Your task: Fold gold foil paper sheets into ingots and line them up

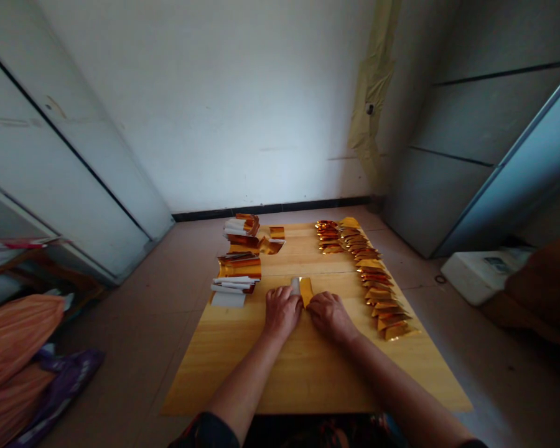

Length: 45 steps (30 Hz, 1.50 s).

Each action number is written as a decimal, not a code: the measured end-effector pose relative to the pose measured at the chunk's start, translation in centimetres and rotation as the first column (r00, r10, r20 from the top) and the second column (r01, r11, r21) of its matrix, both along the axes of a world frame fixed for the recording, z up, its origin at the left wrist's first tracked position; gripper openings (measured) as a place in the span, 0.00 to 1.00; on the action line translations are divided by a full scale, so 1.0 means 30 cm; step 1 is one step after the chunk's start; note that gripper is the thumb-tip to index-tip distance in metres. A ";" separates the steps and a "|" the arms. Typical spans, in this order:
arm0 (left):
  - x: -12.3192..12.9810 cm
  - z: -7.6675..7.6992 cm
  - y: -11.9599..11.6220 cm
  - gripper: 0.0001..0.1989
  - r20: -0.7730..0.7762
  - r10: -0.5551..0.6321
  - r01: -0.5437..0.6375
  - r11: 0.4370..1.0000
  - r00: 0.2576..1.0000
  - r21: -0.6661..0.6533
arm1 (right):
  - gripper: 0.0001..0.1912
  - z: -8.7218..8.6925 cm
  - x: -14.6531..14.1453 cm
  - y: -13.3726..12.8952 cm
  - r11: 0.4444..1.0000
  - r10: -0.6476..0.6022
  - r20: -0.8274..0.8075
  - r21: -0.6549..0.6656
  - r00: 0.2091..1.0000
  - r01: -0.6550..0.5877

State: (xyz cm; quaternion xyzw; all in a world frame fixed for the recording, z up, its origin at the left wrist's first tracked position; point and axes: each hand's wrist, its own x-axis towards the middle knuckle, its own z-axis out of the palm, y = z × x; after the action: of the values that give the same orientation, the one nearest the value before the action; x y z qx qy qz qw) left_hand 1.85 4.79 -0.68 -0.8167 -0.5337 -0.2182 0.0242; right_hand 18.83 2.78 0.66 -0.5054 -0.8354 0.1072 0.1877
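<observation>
A small sheet of gold foil paper (307, 290) lies near the middle of the wooden table, with a pale strip showing along its left side. My left hand (282, 309) has its fingers curled and closed on the left near edge of the sheet. On the opposite edge, my right hand (331, 315) is closed too, its fingertips bent down against the gold paper. The fingers hide the sheet's near corners, so I cannot tell how far it is folded.
Curled gold and white-backed sheets (240, 267) lie in piles along the wooden table's (322, 373) left side. Folded gold pieces (373, 280) line the right side in overlapping rows. A white wall (261, 124) stands behind; orange cloth (18, 336) is at the left.
</observation>
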 end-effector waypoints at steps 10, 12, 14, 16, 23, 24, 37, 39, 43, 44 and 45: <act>-0.009 -0.026 0.026 0.06 0.064 -0.116 0.118 0.993 0.991 -0.028 | 0.08 -0.034 0.027 0.048 0.996 0.091 -0.139 0.008 0.986 -0.090; -0.010 -0.025 0.024 0.07 0.080 -0.136 0.138 0.990 0.988 -0.025 | 0.06 -0.041 0.039 0.056 0.995 0.097 -0.133 0.033 0.986 -0.093; -0.010 -0.022 0.020 0.09 0.087 -0.149 0.152 0.988 0.985 -0.023 | 0.06 -0.043 0.047 0.060 0.992 0.116 -0.107 0.051 0.987 -0.111; -0.009 -0.019 0.016 0.10 0.095 -0.163 0.166 0.986 0.982 -0.022 | 0.06 -0.042 0.051 0.061 0.989 0.140 -0.070 0.060 0.988 -0.136; -0.031 -0.024 0.008 0.10 0.088 -0.215 0.220 0.974 0.973 -0.046 | 0.09 -0.043 0.045 0.064 0.981 0.171 0.017 0.092 0.985 -0.172; -0.039 -0.025 0.006 0.10 0.081 -0.230 0.234 0.971 0.970 -0.044 | 0.10 -0.048 0.042 0.067 0.980 0.175 0.014 0.092 0.984 -0.175; -0.085 -0.006 -0.027 0.13 0.034 -0.271 0.273 0.960 0.962 -0.065 | 0.14 -0.087 -0.012 0.121 0.982 0.187 -0.140 -0.013 0.972 -0.191; -0.088 -0.002 -0.029 0.14 0.013 -0.281 0.281 0.958 0.960 -0.057 | 0.14 -0.076 -0.003 0.114 0.978 0.204 -0.237 -0.002 0.950 -0.210; -0.097 0.008 -0.037 0.14 -0.021 -0.296 0.295 0.955 0.955 -0.033 | 0.09 -0.065 0.021 0.101 0.956 0.285 -0.364 0.038 0.887 -0.291; -0.098 0.010 -0.039 0.15 -0.027 -0.298 0.297 0.954 0.954 -0.032 | 0.08 -0.066 0.026 0.100 0.952 0.298 -0.377 0.047 0.877 -0.303; -0.099 0.012 -0.041 0.15 -0.031 -0.301 0.300 0.953 0.953 -0.034 | 0.09 -0.069 0.030 0.102 0.949 0.306 -0.386 0.056 0.870 -0.309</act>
State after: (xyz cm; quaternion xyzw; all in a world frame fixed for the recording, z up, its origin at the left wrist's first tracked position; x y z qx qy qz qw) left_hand -1.11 3.57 -0.31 -0.8923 -0.4061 -0.1969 -0.0116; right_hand 19.72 5.83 -1.40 -0.3353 -0.8504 0.2372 0.3288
